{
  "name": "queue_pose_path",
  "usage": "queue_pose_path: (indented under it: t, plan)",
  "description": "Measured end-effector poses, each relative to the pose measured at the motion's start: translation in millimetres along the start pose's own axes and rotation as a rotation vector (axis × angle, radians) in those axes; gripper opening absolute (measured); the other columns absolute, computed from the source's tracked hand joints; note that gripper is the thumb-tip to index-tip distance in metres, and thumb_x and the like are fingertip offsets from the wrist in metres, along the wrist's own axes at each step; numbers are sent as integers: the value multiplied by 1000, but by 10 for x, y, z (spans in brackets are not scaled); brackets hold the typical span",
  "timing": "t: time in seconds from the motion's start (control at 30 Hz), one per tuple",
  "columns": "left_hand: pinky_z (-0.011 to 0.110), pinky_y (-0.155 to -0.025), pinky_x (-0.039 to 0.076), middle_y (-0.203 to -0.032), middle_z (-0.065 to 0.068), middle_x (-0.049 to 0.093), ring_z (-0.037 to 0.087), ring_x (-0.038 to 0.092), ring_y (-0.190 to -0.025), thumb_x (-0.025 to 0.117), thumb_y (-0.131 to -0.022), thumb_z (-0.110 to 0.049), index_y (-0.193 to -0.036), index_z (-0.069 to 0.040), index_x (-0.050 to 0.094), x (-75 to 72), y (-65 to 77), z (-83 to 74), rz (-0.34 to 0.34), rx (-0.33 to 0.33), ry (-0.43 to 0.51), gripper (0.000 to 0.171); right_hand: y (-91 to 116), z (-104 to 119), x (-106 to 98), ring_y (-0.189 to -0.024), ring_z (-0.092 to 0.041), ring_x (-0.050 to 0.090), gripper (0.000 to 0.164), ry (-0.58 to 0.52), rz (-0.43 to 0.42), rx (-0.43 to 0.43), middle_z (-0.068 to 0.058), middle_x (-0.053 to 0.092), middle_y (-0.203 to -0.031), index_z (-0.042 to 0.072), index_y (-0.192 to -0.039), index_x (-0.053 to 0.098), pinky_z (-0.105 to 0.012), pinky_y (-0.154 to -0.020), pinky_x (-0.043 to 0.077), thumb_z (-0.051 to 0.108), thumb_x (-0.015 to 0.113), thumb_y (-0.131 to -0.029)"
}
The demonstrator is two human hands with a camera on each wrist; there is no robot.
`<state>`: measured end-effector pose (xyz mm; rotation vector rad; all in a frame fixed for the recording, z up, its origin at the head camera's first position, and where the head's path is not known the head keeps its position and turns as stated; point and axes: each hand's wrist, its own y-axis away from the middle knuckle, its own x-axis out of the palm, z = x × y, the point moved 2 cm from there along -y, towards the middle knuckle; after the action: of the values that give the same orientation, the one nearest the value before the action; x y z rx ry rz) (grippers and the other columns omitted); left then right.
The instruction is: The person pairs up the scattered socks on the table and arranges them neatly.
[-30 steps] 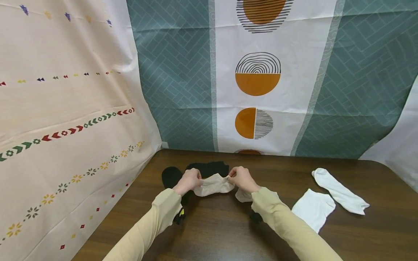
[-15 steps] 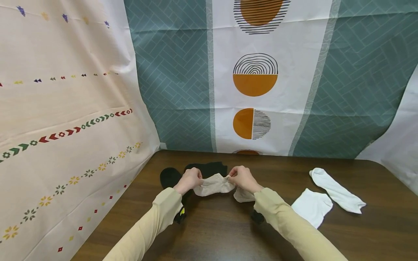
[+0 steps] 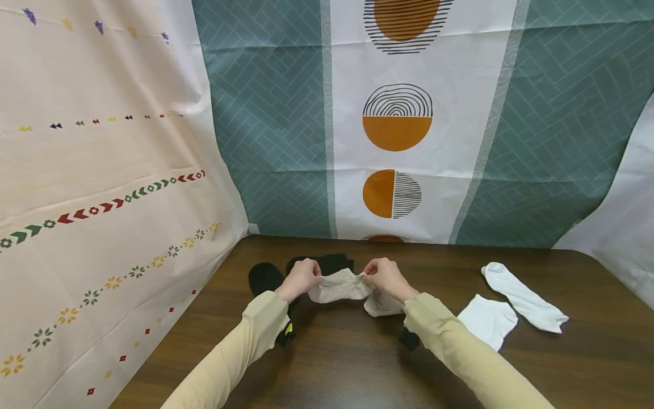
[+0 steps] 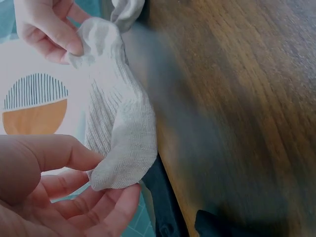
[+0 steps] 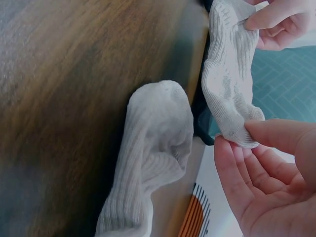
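Observation:
A ribbed beige-grey sock (image 3: 339, 286) is stretched sideways between my two hands, above the table. My left hand (image 3: 300, 279) pinches one end between thumb and fingers; in the left wrist view this end of the sock (image 4: 126, 163) looks rounded. At the other end, my right hand (image 3: 386, 278) pinches the sock, thumb on one side and fingertips on the other. A matching beige sock (image 5: 158, 133) lies on the table just below the right hand, partly covered by the right forearm in the head view.
Behind the left hand lie black socks (image 3: 265, 277) on the brown wooden table (image 3: 337, 352). Off to the right are a short white sock (image 3: 487, 321), partly behind the right sleeve, and a longer white sock (image 3: 523, 298). Patterned cloths (image 3: 276, 142) hang at the back and left.
Both hands have risen slightly with the sock stretched between them, uncovering more of the second beige sock. The head view has shifted a little, and the grips stay the same.

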<state>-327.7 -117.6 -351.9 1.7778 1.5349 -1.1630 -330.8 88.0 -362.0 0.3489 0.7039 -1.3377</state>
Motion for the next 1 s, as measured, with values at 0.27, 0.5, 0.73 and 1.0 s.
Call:
queue_pose_path:
  t: [0.27, 0.5, 0.73, 1.0]
  plan:
    - [26, -50, 39, -68, 3, 51, 17, 47, -60, 61, -80, -4, -74, -4, 57, 21, -50, -52, -11, -13, 17, 8, 10, -38, -68, -53, -22, 54, 6, -2, 0, 33, -7, 58, -71, 0, -84, 61, -25, -47, 41, 2, 64, -79]
    - [25, -50, 38, -68, 3, 50, 16, 46, -60, 60, -80, -3, -76, -4, 57, 64, -82, -106, -17, 6, 20, 6, 30, -83, -120, -57, -25, 58, 6, -11, -4, 66, -6, 58, -72, 0, -84, 61, -28, -50, 45, 3, 64, -79]
    - [29, -51, 41, -68, 4, 51, 18, 48, -60, 60, -79, -2, -74, -4, 57, 99, -152, -123, -34, 40, 55, 7, 53, -116, -197, -58, -25, 58, 6, -24, 0, 83, -7, 57, -74, -2, -85, 62, -32, -55, 49, 1, 64, -80]
    - [27, -53, 40, -67, 3, 52, 17, 47, -61, 60, -80, -1, -74, -3, 57, 95, -146, -242, -38, 63, 43, 7, 82, -169, -282, -60, -21, 58, 8, -36, -6, 89, -7, 57, -75, -2, -85, 61, -32, -56, 49, 1, 63, -79]
